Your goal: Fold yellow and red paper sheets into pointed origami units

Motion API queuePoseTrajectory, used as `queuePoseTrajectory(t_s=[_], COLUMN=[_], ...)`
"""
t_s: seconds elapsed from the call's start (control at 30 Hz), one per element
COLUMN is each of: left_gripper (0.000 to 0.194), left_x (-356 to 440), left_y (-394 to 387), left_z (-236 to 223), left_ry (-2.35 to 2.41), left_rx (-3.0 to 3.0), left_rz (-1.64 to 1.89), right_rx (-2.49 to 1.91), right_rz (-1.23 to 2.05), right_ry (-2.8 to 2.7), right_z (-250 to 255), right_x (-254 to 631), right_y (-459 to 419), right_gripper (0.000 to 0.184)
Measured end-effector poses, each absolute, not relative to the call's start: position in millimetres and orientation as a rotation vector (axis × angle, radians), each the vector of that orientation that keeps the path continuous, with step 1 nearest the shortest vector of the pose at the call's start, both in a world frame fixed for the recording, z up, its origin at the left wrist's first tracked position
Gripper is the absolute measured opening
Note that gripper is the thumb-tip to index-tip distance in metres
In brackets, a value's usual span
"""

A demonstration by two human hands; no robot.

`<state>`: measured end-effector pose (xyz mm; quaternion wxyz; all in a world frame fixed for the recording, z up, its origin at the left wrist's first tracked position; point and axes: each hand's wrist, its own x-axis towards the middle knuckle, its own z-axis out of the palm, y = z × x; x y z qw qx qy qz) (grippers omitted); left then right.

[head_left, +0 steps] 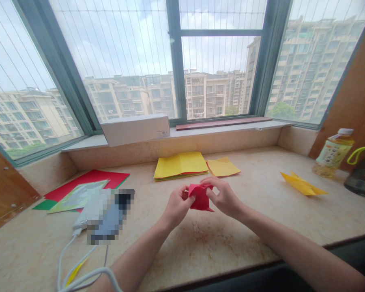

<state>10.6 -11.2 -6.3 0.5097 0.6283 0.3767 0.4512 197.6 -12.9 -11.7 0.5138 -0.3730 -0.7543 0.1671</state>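
Note:
A small piece of folded red paper (200, 198) is held up over the stone counter between my two hands. My left hand (179, 204) pinches its left edge, the thumb lying on the near face. On the other side my right hand (221, 194) grips the upper right edge, with fingers curled over the top. A pointed corner of the paper sticks out at the lower right. Behind my hands lies a stack of yellow paper (181, 165), and beside it a lighter yellow-orange sheet (223, 166). A folded yellow paper shape (302, 184) sits farther right.
Red and green sheets (88, 182) lie at the left, near a blurred phone-like object (111, 219) and a white cable (61, 259). A drink bottle (334, 152) and a dark bottle (363, 174) stand right. A white box (136, 130) rests on the sill.

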Motion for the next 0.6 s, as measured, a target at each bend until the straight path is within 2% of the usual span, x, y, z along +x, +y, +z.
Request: queuePoseTrajectory(t_s=[0.13,0.37,0.6], left_gripper=[0.019,0.034,0.024], left_x=[10.7,9.8,10.8], left_y=[-13.1,-13.0,-14.6], left_z=[-4.2,-3.1,0.5], left_ry=[0.979,0.960,0.874], left_rx=[1.565,1.647,1.611], left_rz=[1.137,1.183,1.190], right_rx=[-0.829,-0.833,-0.878], right_rz=[0.387,0.287,0.310], right_ry=[-1.868,-1.842,-1.734], right_z=[-12.5,-14.1,-12.0], right_x=[194.1,192.6,194.4], right_y=[-16.7,-17.7,-15.6], right_gripper=[0.025,0.022,0.025])
